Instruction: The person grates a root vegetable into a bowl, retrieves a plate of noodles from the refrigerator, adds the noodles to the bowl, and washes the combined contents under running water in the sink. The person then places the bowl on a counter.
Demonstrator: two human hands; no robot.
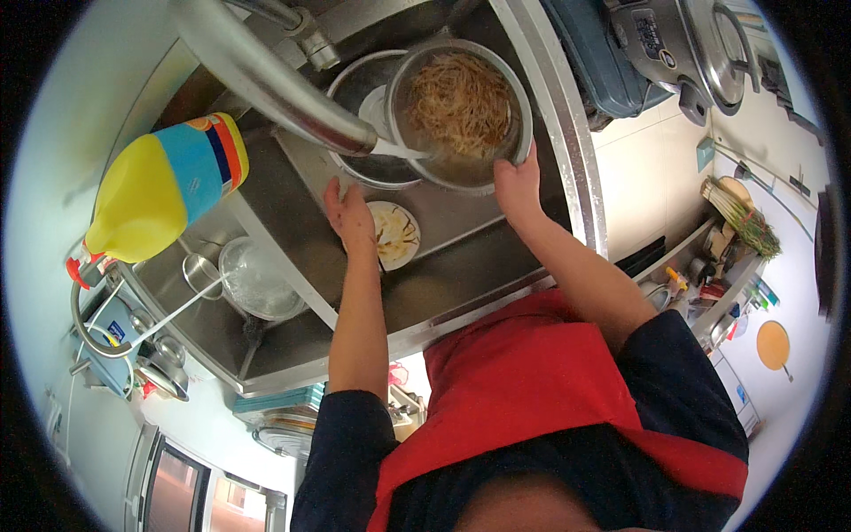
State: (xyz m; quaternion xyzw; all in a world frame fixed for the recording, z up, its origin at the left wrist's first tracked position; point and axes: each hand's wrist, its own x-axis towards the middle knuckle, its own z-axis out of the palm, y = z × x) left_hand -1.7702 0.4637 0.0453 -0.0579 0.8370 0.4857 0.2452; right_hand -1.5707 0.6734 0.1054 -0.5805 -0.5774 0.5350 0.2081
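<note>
My right hand grips the rim of a round metal bowl over the large sink basin. Brown shredded strands in water fill much of this bowl. A thick faucet spout lets water run in at the bowl's lower left edge. Behind the bowl, partly covered by it, is a second metal bowl. My left hand is raised with its fingers apart and holds nothing. Beside it, lower in the sink, lies a white plate with yellow and brown residue.
A yellow detergent jug stands left of the basin. Past the sink divider, a thin stream runs into a water-filled clear bowl near a metal cup. A metal electric cooker is at upper right; green stalks lie farther right.
</note>
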